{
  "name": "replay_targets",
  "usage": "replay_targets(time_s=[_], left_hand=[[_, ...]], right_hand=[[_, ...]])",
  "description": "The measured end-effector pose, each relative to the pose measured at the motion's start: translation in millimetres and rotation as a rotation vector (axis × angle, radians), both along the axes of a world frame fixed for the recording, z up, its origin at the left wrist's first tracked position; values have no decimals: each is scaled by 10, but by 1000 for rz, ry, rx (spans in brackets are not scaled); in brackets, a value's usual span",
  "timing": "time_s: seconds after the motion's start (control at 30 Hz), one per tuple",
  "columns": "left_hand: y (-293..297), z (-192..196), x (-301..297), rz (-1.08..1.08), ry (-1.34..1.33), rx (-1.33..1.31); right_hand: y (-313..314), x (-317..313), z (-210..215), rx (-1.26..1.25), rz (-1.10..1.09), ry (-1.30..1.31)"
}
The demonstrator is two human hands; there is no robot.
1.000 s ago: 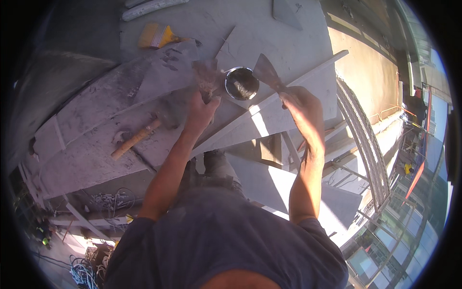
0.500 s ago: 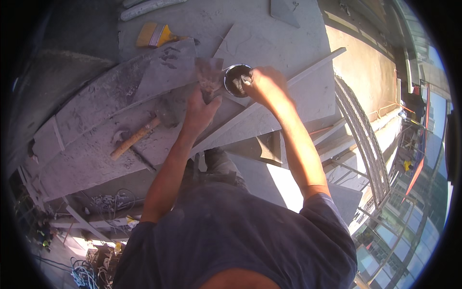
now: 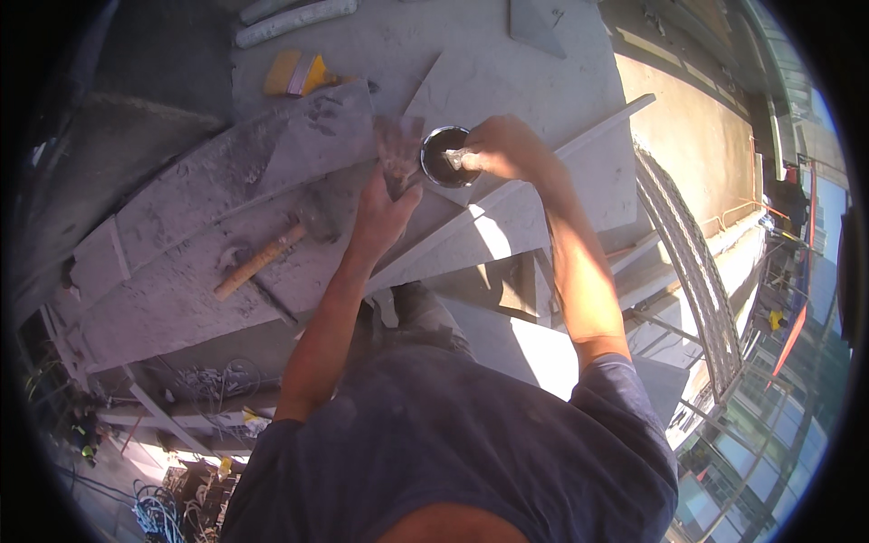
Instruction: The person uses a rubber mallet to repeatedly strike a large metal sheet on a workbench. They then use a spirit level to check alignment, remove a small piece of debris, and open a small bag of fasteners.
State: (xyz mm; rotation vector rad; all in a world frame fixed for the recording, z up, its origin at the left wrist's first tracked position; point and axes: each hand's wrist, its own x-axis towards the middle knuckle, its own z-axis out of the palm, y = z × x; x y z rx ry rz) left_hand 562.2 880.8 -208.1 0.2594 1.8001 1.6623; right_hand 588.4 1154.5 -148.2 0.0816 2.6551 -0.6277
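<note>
On the grey slabs near the far edge of the work surface, a small round metal tin (image 3: 445, 156) with dark contents sits upright, roughly centre, on the seam between two angled stone pieces. Right hand (image 3: 501, 147) is over the tin's right rim, fingers curled tight around a small tool whose pale tip dips into the dark paste; looks like a scoop being loaded, tool type too blurred to call. Left hand (image 3: 385, 204) lies just left of the tin, fingers pinched around the handle of a flat trowel-like blade (image 3: 396, 147), blade dusty grey and pointing toward the far edge, close beside the tin, contact unclear.

Progress, judged: early to middle. Stone slabs (image 3: 226, 235) are laid out overlapping at the left side, dusted with grey powder, but no fresh dark paste is visible on any joint or face, so spreading is not started here, or not visible. Tin seems well filled, so most of the material is unused. Left to do, likely: lift paste out, put it on the blade or a slab, spread.

Wooden-handled hammer (image 3: 262, 258) lies on the slabs toward the near left, apart from both hands, untouched. Yellow brush (image 3: 299, 74) rests at the far left corner area, idle. Pale rolled tube (image 3: 294, 18) at the far edge. Open drop and scaffolding beyond the right edge.
</note>
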Motion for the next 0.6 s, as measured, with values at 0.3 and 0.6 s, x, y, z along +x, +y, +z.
replay_targets(time_s=[0.3,0.6], left_hand=[[-80,28,-190,43,-124,27],[-577,261,-433,72,-202,22]], right_hand=[[422,325,517,-354,-408,-163],[412,841,934,-585,-763,21]])
